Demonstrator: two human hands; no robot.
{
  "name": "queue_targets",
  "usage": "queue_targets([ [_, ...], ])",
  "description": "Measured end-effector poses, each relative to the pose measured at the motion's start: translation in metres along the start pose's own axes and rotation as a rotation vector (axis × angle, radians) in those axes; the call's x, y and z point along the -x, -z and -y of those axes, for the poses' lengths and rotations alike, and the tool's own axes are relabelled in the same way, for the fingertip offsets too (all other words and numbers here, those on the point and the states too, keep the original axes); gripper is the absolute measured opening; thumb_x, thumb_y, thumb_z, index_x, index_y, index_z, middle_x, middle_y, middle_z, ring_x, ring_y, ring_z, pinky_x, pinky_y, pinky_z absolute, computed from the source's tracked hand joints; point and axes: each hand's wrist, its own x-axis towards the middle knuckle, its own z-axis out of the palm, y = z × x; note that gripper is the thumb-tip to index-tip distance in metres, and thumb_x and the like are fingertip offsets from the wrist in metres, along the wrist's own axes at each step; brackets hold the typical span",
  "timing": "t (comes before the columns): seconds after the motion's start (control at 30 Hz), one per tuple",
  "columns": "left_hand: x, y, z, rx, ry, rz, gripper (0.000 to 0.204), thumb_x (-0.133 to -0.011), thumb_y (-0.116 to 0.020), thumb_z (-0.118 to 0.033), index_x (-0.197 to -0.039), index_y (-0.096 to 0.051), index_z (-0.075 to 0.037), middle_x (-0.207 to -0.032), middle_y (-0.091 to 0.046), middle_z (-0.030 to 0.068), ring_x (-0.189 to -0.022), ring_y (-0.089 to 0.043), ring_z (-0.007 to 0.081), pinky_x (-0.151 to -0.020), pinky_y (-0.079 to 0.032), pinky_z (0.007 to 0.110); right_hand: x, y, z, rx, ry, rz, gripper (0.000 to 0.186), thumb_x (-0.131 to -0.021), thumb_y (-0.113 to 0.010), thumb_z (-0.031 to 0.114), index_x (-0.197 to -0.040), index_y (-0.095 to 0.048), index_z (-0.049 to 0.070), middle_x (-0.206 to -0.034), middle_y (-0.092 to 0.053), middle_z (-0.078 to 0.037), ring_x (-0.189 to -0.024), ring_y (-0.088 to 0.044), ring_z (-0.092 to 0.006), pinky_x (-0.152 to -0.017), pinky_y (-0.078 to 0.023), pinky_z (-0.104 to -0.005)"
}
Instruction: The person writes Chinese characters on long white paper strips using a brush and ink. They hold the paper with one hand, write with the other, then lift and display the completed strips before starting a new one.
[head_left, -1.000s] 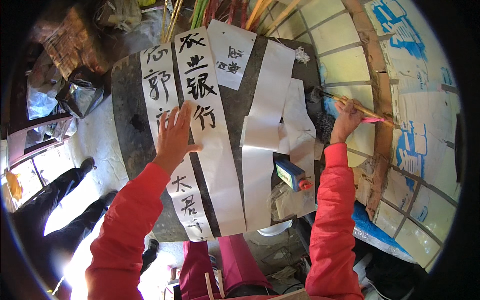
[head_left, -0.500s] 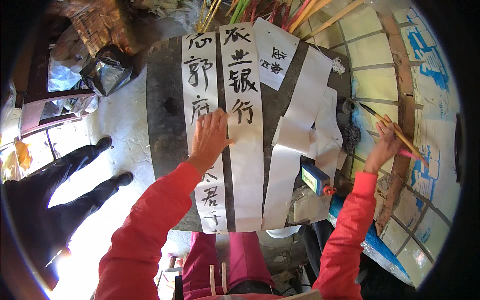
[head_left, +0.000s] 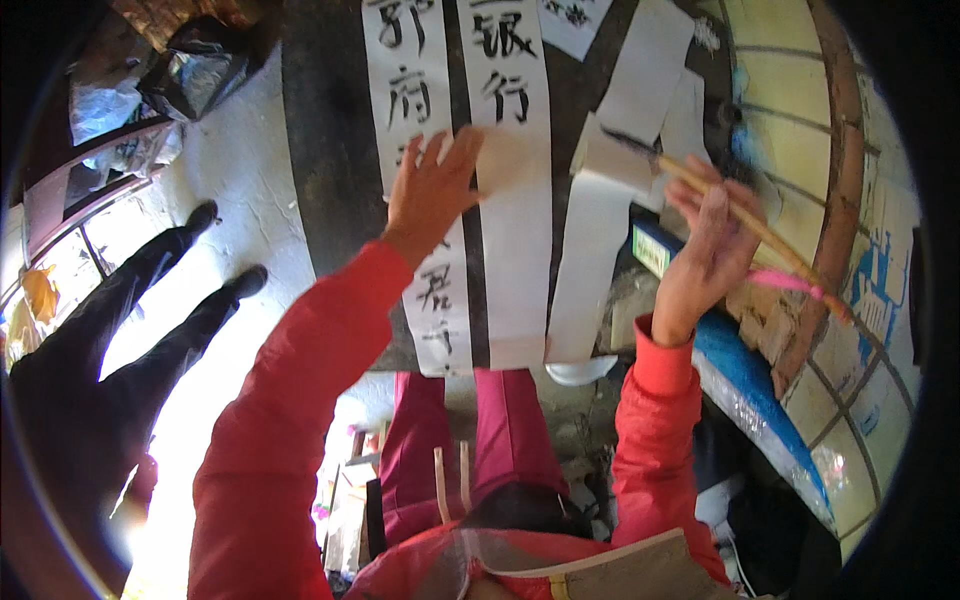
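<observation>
My left hand [head_left: 432, 195] rests with its fingers spread over a long white paper strip [head_left: 442, 350] bearing black brush writing. Its fingertips reach toward a second strip [head_left: 517, 240], written at the far end and blank at the near end. In my right hand [head_left: 708, 240] is a writing brush [head_left: 778, 243] with a long bamboo handle and a dark tip pointing left. The brush is above a curled length of blank paper [head_left: 612, 165] and another blank strip [head_left: 583, 280]. Partly behind my right hand stands a blue ink container [head_left: 652, 250].
The papers lie on a dark table [head_left: 325, 150]. A tiled wall [head_left: 785, 95] borders it on the right, with a blue-and-clear wrapped bundle [head_left: 760, 410] nearer me. At left are another person's dark-trousered legs [head_left: 160, 350] and a black plastic bag [head_left: 200, 65]. A white bowl [head_left: 580, 372] shows below the table edge.
My right hand has carried the brush leftward from beside the wall to above the blank paper. My left hand stays over the written strip, fingers wider apart. The whole view has shifted toward me.
</observation>
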Motion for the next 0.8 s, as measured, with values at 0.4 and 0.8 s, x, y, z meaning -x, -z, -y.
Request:
queue_targets([
  [0.4,-0.007,0.006,-0.004,0.088,0.087,0.071,0.079,-0.078,-0.073,-0.049,-0.143,-0.046,-0.014,-0.140,-0.048,-0.0007,-0.128,-0.045,0.0200,-0.110,-0.032,0.044,0.021,-0.015,0.010,-0.057,-0.059,0.065,0.020,-0.102,-0.052,0.012,-0.113,-0.044,-0.001,-0.110,-0.065,-0.018,-0.083,-0.068,-0.0201,-0.076,-0.058,-0.0300],
  [0.8,-0.009,0.009,0.003,0.163,0.100,0.049,0.084,-0.074,-0.077,-0.048,-0.143,-0.046,-0.012,-0.142,-0.048,-0.0022,-0.129,-0.044,0.0207,-0.111,-0.029,0.044,0.067,-0.086,-0.060,0.175,0.179,0.354,0.019,-0.100,-0.051,0.002,-0.116,-0.042,-0.001,-0.115,-0.060,-0.015,-0.095,-0.065,-0.0210,-0.080,-0.059,-0.0292],
])
